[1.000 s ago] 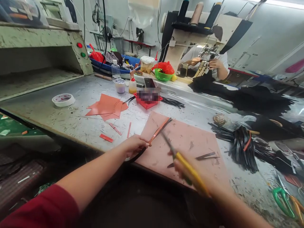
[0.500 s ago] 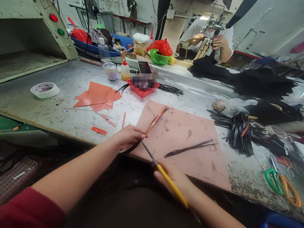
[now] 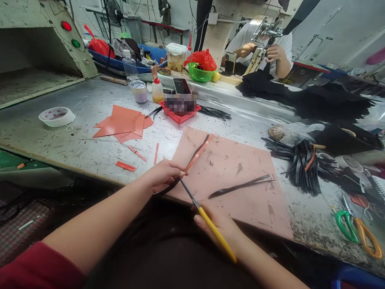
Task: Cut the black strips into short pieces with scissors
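Observation:
My left hand (image 3: 165, 173) pinches a narrow orange strip with small holes (image 3: 198, 153) together with a black strap (image 3: 168, 188). One end of the strap runs beside the strip over the pink mat (image 3: 240, 152); the rest curves below my hand. Yellow-handled scissors (image 3: 216, 233) are gripped in my right hand (image 3: 221, 222). Their blades point up and left, with the tips at the strap just below my left fingertips. Whether the blades are apart I cannot tell. More dark straps (image 3: 240, 186) lie on the mat to the right.
Orange sheets (image 3: 123, 122), small orange offcuts (image 3: 125, 165) and a tape roll (image 3: 57, 116) lie to the left. Behind stands a red basket (image 3: 180, 117). On the right are a black strap bundle (image 3: 303, 168) and green-and-orange scissors (image 3: 357, 228). A co-worker (image 3: 281, 52) sits across at a sewing machine.
The black strap's far end has shifted from the right side of the orange strip to its left. The strip has turned slightly; both hands stay in nearly the same place.

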A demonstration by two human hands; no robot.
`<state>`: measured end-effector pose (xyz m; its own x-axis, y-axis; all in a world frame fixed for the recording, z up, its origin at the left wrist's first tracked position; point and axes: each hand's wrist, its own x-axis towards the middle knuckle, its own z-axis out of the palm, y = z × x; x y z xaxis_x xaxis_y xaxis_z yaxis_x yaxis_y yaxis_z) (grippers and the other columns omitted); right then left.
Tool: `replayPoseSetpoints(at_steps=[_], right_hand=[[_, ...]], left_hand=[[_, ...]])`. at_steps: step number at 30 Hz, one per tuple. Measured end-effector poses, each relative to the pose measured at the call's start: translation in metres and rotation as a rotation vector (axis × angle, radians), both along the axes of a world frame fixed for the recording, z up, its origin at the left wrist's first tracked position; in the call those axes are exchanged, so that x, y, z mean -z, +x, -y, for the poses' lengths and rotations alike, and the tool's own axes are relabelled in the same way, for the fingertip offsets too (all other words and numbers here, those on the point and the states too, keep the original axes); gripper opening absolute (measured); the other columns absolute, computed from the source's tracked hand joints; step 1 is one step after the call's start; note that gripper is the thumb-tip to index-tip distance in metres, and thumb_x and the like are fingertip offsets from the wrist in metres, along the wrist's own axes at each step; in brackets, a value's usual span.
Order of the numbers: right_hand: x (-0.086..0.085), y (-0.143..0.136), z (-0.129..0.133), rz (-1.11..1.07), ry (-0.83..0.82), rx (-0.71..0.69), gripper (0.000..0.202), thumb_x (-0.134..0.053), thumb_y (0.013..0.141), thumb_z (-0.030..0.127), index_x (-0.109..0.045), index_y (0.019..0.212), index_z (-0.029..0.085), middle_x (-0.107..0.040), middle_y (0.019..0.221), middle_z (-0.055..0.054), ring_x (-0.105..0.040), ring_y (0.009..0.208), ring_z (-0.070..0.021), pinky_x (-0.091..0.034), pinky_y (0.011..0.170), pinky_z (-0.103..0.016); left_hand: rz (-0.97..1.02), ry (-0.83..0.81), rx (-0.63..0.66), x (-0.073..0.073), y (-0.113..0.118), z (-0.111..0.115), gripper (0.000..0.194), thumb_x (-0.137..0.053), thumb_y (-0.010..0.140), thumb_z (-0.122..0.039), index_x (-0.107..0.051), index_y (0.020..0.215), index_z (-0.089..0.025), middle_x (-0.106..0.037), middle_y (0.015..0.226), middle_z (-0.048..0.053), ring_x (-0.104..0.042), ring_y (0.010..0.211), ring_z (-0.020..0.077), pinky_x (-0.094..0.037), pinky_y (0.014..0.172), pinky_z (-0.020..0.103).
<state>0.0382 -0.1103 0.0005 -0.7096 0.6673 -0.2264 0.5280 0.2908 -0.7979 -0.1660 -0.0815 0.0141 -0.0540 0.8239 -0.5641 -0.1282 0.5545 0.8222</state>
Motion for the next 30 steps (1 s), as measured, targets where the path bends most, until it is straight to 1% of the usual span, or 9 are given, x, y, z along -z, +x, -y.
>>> replayPoseSetpoints(at_steps=[4, 7, 9, 13, 17, 21, 25, 27, 30], right_hand=[[0.003, 0.0, 0.002, -0.019, -0.005, 0.02, 0.031, -0.04, 0.084, 0.043, -0.058, 0.091, 0.019, -0.062, 0.075, -0.003, -0.057, 0.07, -0.0192, -0.043, 0.065, -0.03], [0.006, 0.001, 0.003, -0.032, -0.017, 0.032, 0.032, -0.042, 0.084, 0.045, -0.059, 0.091, 0.019, -0.061, 0.072, -0.003, -0.056, 0.068, -0.0186, -0.043, 0.064, -0.029], [0.008, 0.002, 0.004, -0.041, -0.03, 0.034, 0.032, -0.043, 0.084, 0.045, -0.059, 0.091, 0.018, -0.062, 0.073, -0.003, -0.057, 0.068, -0.0184, -0.043, 0.064, -0.028], [0.01, 0.001, 0.007, -0.051, -0.043, 0.037, 0.032, -0.043, 0.083, 0.045, -0.058, 0.089, 0.018, -0.062, 0.073, -0.003, -0.056, 0.066, -0.0183, -0.043, 0.063, -0.028], [0.011, -0.004, 0.012, -0.035, -0.06, 0.042, 0.035, -0.041, 0.082, 0.047, -0.058, 0.087, 0.017, -0.062, 0.073, -0.004, -0.057, 0.069, -0.0196, -0.043, 0.064, -0.029], [0.012, -0.007, 0.017, 0.017, -0.03, 0.035, 0.036, -0.04, 0.082, 0.048, -0.058, 0.085, 0.017, -0.058, 0.063, -0.002, -0.054, 0.058, -0.0178, -0.04, 0.056, -0.027], [-0.003, -0.003, 0.012, 0.04, 0.027, 0.023, 0.03, -0.044, 0.081, 0.044, -0.058, 0.091, 0.019, -0.064, 0.072, -0.003, -0.058, 0.065, -0.0193, -0.043, 0.06, -0.029], [-0.014, -0.004, 0.002, 0.065, 0.12, 0.029, 0.028, -0.05, 0.079, 0.038, -0.056, 0.099, 0.02, -0.065, 0.078, -0.003, -0.059, 0.07, -0.0199, -0.045, 0.064, -0.029], [-0.025, -0.014, -0.02, 0.109, 0.337, -0.042, 0.031, -0.051, 0.079, 0.024, -0.053, 0.11, 0.022, -0.064, 0.085, -0.004, -0.059, 0.073, -0.0186, -0.044, 0.066, -0.028]], left_hand=[[0.024, -0.004, 0.02, 0.001, -0.003, 0.004, 0.02, -0.069, 0.046, -0.022, -0.069, 0.064, -0.012, -0.057, 0.057, -0.001, -0.037, 0.049, 0.0064, -0.02, 0.047, 0.021], [0.071, -0.009, 0.045, -0.001, -0.006, 0.017, 0.031, -0.07, 0.054, -0.034, -0.067, 0.078, -0.014, -0.062, 0.064, 0.0, -0.051, 0.057, 0.0109, -0.034, 0.054, 0.023], [0.093, -0.012, 0.057, 0.0, -0.006, 0.029, 0.033, -0.064, 0.061, -0.043, -0.064, 0.076, -0.013, -0.064, 0.065, 0.003, -0.056, 0.06, 0.0145, -0.039, 0.059, 0.027], [0.075, 0.0, 0.039, 0.007, -0.001, 0.052, 0.031, -0.06, 0.065, -0.044, -0.058, 0.068, -0.013, -0.058, 0.052, 0.0, -0.05, 0.049, 0.0114, -0.036, 0.052, 0.024], [0.029, 0.013, -0.038, 0.016, 0.004, 0.064, 0.028, -0.06, 0.065, -0.042, -0.056, 0.066, -0.015, -0.048, 0.048, -0.006, -0.042, 0.043, 0.0073, -0.031, 0.047, 0.021], [0.017, 0.02, -0.086, 0.022, 0.005, 0.072, 0.027, -0.059, 0.066, -0.042, -0.056, 0.066, -0.015, -0.046, 0.049, -0.006, -0.039, 0.044, 0.0069, -0.029, 0.046, 0.02], [-0.002, 0.052, -0.146, 0.026, -0.002, 0.081, 0.026, -0.058, 0.069, -0.042, -0.057, 0.068, -0.015, -0.047, 0.053, -0.005, -0.04, 0.048, 0.008, -0.031, 0.048, 0.02], [-0.087, 0.135, -0.226, 0.022, -0.01, 0.089, 0.025, -0.056, 0.072, -0.041, -0.058, 0.072, -0.017, -0.049, 0.057, -0.004, -0.043, 0.055, 0.0096, -0.035, 0.053, 0.021], [-0.398, 0.33, -0.419, 0.004, -0.03, 0.111, 0.021, -0.055, 0.077, -0.042, -0.06, 0.08, -0.022, -0.055, 0.067, -0.004, -0.051, 0.069, 0.0131, -0.04, 0.068, 0.024]])
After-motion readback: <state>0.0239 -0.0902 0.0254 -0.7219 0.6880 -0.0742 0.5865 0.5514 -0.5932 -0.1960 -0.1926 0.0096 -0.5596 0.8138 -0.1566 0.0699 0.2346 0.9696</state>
